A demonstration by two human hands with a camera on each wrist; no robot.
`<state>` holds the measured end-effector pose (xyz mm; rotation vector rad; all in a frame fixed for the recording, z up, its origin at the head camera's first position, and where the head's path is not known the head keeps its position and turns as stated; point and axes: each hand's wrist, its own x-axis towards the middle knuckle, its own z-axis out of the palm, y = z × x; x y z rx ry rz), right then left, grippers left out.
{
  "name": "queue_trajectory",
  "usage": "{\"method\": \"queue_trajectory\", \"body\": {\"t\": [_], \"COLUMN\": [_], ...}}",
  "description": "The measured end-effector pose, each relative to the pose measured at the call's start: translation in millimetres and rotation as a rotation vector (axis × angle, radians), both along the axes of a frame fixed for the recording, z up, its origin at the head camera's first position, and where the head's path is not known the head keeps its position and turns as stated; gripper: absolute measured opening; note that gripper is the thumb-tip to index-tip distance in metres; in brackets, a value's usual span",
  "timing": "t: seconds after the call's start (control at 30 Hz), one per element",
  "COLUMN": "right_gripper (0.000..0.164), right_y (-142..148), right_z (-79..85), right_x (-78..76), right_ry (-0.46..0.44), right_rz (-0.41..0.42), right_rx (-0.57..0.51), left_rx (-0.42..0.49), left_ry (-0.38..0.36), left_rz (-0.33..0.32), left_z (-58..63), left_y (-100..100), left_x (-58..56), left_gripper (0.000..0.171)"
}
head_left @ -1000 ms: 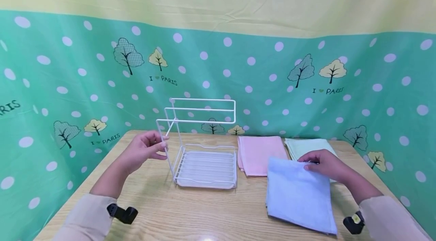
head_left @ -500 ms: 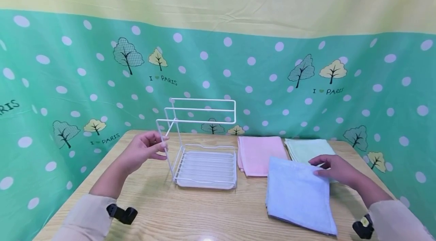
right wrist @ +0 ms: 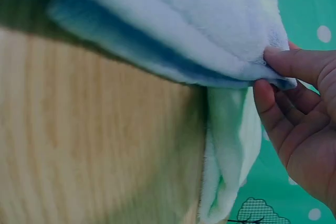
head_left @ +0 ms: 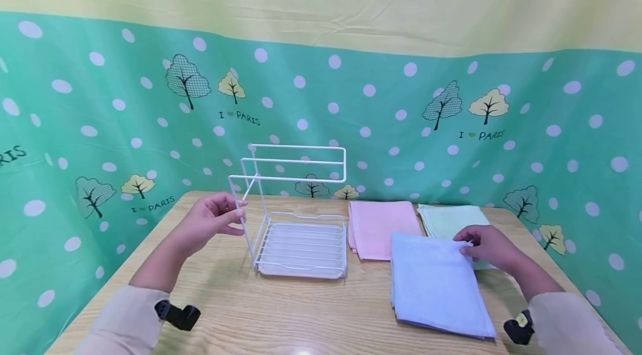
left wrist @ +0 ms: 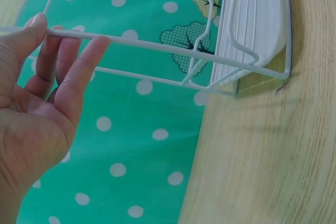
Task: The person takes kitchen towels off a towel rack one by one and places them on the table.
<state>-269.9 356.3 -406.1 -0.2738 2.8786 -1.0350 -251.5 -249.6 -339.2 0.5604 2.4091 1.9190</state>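
A white wire rack (head_left: 286, 180) with a slatted tray base stands on the table left of centre. My left hand (head_left: 213, 221) pinches one of its upright side wires between thumb and fingers, as the left wrist view shows closely. At the right, my right hand (head_left: 489, 246) pinches the far right corner of a folded light blue towel (head_left: 436, 288). In the right wrist view the thumb (right wrist: 299, 64) lies on top of the towel's corner with fingers beneath. Part of a folded pale green towel (head_left: 451, 218) is hidden behind the blue one and the hand.
A folded pink towel (head_left: 383, 229) lies between the rack and the green towel, its near right corner overlapped by the blue towel. The wooden table (head_left: 281, 316) ends at a green dotted curtain (head_left: 321, 98) behind.
The right hand first slid right along the blue towel's far edge, then took hold of its corner, shifting that corner slightly inward. The left hand stays on the rack.
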Motion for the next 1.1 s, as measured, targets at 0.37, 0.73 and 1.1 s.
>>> {"method": "queue_trajectory", "body": {"t": [0.37,0.73,1.1], "right_gripper": [0.023,0.035,0.049], "right_y": [-1,-2,6], "right_z": [-8.1,-0.9,9.4], "right_x": [-1.5,8.2,27.0], "right_ry": [-0.021,0.032,0.126], "right_rz": [-0.061,-0.070,-0.152], "right_rx": [0.011,-0.019,-0.058], "left_rx": [0.005,0.073,0.133], "left_ry": [-0.007,-0.024,0.044], "left_rz": [0.011,0.091,0.171], "left_z": [-1.0,-12.7,-26.8], "left_y": [-2,-5,3], "left_x": [-0.1,6.1,14.8], "left_gripper": [0.021,0.035,0.042]}}
